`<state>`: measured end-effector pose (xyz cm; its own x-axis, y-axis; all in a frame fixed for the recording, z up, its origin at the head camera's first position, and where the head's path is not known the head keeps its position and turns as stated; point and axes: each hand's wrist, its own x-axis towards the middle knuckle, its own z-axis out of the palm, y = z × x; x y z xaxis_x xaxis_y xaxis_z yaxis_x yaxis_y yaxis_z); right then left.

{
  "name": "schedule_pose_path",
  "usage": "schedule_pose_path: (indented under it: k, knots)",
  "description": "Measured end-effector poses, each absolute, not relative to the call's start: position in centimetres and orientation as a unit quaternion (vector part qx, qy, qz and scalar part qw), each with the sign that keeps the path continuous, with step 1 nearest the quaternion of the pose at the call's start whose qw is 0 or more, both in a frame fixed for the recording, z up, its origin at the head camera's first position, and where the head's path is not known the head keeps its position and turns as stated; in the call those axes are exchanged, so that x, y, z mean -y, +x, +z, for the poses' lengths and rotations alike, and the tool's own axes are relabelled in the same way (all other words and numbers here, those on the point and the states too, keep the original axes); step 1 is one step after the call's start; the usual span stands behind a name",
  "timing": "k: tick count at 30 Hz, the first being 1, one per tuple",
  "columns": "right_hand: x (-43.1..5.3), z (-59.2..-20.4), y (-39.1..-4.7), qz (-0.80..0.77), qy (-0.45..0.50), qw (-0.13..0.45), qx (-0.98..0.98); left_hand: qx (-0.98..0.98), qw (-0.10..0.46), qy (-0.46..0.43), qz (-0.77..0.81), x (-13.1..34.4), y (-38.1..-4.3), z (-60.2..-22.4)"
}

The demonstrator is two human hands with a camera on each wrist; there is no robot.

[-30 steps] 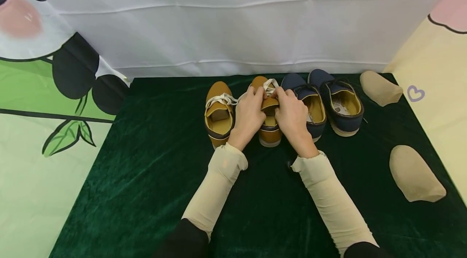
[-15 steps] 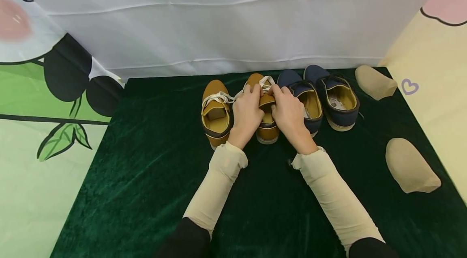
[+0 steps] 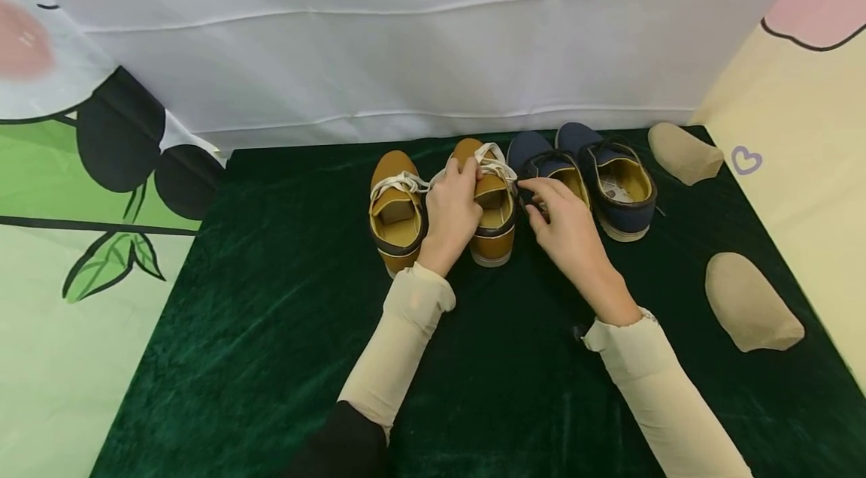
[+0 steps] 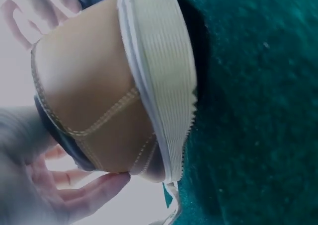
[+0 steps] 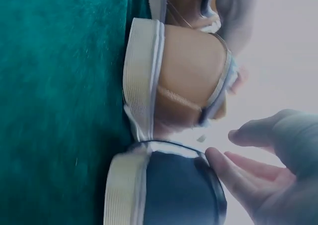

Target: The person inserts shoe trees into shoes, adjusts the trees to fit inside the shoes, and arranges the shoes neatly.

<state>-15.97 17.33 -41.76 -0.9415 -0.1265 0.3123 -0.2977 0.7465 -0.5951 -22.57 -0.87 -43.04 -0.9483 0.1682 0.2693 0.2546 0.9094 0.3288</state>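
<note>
A tan shoe (image 3: pixel 492 219) with white laces (image 3: pixel 497 161) stands on the green velvet cloth (image 3: pixel 271 313). My left hand (image 3: pixel 470 173) grips its left side, fingertips on the tongue and laces. The left wrist view shows the shoe's heel (image 4: pixel 94 96) with my fingers (image 4: pixel 84 195) beside it. My right hand (image 3: pixel 531 200) hovers loosely curled at the near edge of a navy shoe (image 3: pixel 551 166), holding nothing. In the right wrist view its fingers (image 5: pixel 233 168) spread above the navy heel (image 5: pixel 174 190), beside the tan heel (image 5: pixel 189 81).
A second tan shoe (image 3: pixel 395 211) stands left of the held one, and a second navy shoe (image 3: pixel 619 181) at the right. Two beige shoe forms (image 3: pixel 683 153) (image 3: pixel 751 303) lie near the right edge. A white backdrop (image 3: pixel 433 49) closes the back.
My right hand let go of the tan shoe's tongue and drew back to the right, over the navy shoe. The left hand stayed on the tan shoe.
</note>
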Motion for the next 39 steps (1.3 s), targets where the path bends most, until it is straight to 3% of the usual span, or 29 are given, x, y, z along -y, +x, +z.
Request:
schedule_pose_path:
  k: [6,16,23,28,35,39]
  knots:
    - [-19.7,-41.5,-13.7,0.351,0.100,0.144,0.920,0.966,0.097,-0.125,-0.206,0.6,-22.5,-42.1]
    - [-23.9,-41.7,-9.3,0.333,0.048,0.157,0.929,0.933,0.068,-0.260,-0.241,-2.5,-22.2,-41.0]
    - [-26.9,-42.7,-5.7,0.314,0.005,0.175,0.933,0.952,0.036,-0.258,-0.161,-4.8,-22.4,-41.4]
    - [-28.7,-43.2,-3.7,0.303,-0.023,0.174,0.937,0.963,0.053,-0.241,-0.112,-5.9,-22.8,-41.9]
    - [-31.1,-43.3,-1.9,0.256,-0.047,0.221,0.940,0.963,0.085,-0.229,-0.115,-6.3,-23.4,-41.9]
    - [-32.5,-43.3,-1.0,0.209,-0.114,0.195,0.952,0.963,0.096,-0.222,-0.121,-6.2,-23.6,-41.9]
